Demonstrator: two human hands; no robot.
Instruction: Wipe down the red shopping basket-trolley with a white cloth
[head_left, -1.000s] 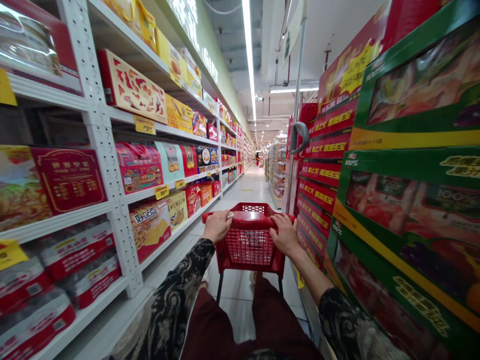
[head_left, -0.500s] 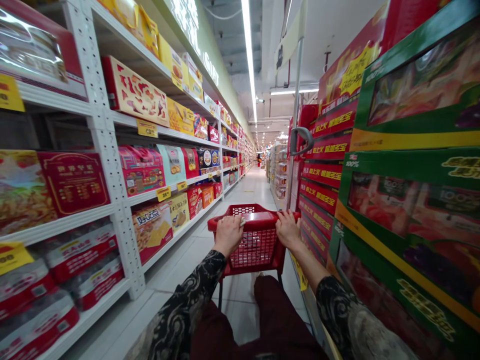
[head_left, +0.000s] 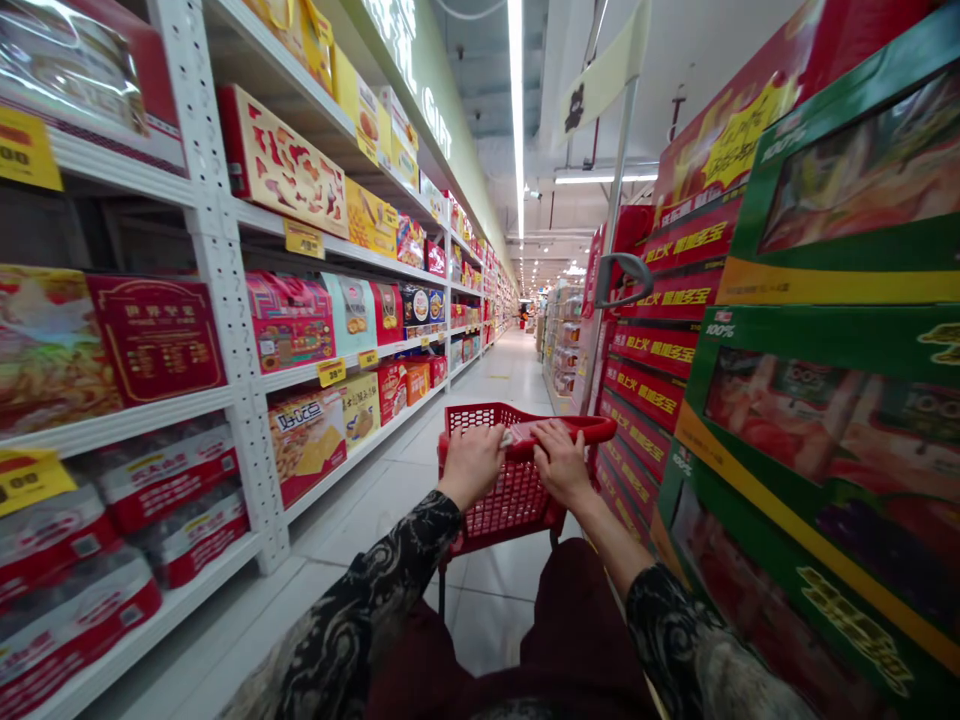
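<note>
A red plastic shopping cart (head_left: pixel 504 508) stands right in front of me, turned at an angle with its front toward the left shelves. My left hand (head_left: pixel 472 464) is closed around the left part of its handle. Something small and pale shows by that thumb, too small to name. Over the middle of the red handle (head_left: pixel 596 430) my right hand (head_left: pixel 561 464) lies with its fingers curled down on the bar. The handle's right end sticks out past that hand. Through the mesh I can make out no goods in the basket.
White shelves (head_left: pixel 251 440) with boxed snacks and yellow price tags run along the left. Close on the right rise stacked green gift boxes (head_left: pixel 825 325) and red drink cartons (head_left: pixel 660 350), beside a metal pole with a grey loop (head_left: pixel 626 278). The tiled aisle (head_left: pixel 491 375) stretches ahead.
The cart has swung from nearly straight to angled, its front going left and the handle's right end outward. My right hand now sits nearer the handle's middle, closer to my left.
</note>
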